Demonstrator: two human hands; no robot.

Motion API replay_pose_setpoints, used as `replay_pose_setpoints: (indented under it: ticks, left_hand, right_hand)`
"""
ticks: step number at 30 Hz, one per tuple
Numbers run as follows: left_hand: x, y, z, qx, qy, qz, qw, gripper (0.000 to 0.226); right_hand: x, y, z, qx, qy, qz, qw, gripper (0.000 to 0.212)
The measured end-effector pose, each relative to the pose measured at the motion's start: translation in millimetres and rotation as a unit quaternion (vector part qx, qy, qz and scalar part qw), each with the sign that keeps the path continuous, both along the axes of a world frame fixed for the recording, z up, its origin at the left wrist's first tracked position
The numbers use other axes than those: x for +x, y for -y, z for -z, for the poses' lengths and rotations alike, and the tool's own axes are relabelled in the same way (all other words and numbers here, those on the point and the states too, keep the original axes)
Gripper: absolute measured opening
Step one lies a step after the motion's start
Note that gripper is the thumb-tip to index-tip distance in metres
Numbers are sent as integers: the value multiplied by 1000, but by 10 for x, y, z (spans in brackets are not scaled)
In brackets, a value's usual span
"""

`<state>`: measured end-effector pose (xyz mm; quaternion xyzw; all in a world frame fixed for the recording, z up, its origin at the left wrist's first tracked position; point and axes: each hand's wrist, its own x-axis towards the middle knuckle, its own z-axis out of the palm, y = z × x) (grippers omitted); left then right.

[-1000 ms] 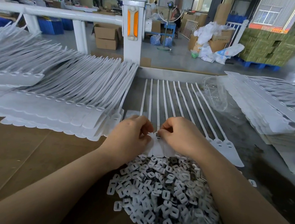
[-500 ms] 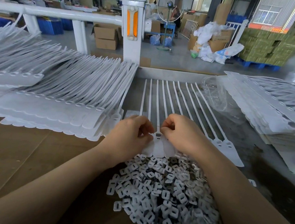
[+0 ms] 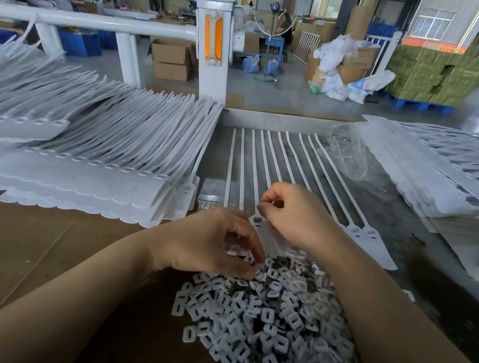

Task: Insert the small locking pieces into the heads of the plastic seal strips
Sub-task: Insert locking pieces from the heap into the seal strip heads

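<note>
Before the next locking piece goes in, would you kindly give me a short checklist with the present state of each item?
1. Supply of locking pieces within reach: ok, a heap lies between the forearms.
2. Left hand has picked a piece: cannot tell; its fingers curl at the heap's far edge.
3. Right hand steadies the seal strips: ok, its fingers rest at the heads.
4. Next head's socket visible and open: ok, a slot shows just left of the right hand.
5. Strips lie flat and parallel: ok.
6. Plastic bag clear of the work: ok, it lies to the right.

left hand (image 3: 212, 242) fingers in locking pieces (image 3: 266, 322) | right hand (image 3: 293, 212) pinching at seal strips (image 3: 274, 161)
</note>
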<state>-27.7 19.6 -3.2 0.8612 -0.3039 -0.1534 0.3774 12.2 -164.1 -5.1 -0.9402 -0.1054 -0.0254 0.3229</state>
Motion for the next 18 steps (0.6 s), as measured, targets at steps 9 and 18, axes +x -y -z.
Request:
replay_pose_setpoints:
  ticks: [9,18]
  left_hand:
    - [-9,35,11,-4,21,-17,1000,12]
    - [38,-6,-31,-121,-60,-61,989,7]
  right_hand:
    - [-16,5,-37,16,2,-1,1000,7]
    - [-42,21,-117,101,-39,-33,994,8]
